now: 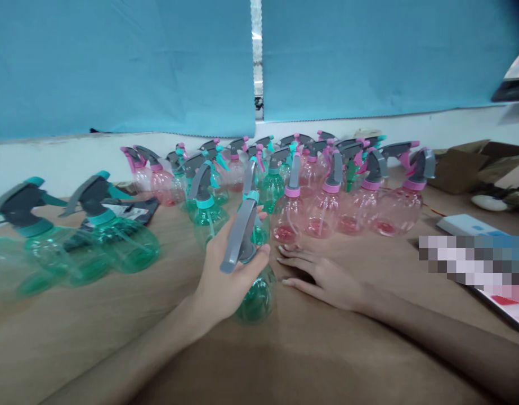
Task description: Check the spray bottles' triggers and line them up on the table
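- Left grip closed around a round, translucent green bottle, perhaps touching the brown counter
- Right grip open, fingers loosely spread on the counter, near glossy pink bottles

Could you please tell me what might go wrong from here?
The left hand grips the green spray bottle near its top, so the round body might swing into its neighbours. The right hand lies on the table with fingers close to the nearest pink bottle, and a careless move could nudge it. The pink bottles stand close together, so one tipping might knock others.
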The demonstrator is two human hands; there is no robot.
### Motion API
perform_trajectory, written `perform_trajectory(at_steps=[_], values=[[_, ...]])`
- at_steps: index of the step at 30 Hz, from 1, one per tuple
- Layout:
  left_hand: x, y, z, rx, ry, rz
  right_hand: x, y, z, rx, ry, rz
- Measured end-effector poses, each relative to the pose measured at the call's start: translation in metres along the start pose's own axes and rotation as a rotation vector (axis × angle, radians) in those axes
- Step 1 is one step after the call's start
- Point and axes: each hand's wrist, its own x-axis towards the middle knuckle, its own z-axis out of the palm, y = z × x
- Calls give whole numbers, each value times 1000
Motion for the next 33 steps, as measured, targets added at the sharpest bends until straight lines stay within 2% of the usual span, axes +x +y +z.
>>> perform_trajectory(at_steps=[20, 26, 33], values=[[-1, -3, -1, 3, -12, 21, 0, -3, -2, -30, -24, 7], [1, -5, 0, 3, 12, 76, 0, -2, -2, -35, -22, 1], [-1, 1, -5, -62, -11, 92, 0, -1, -1, -24, -27, 0]])
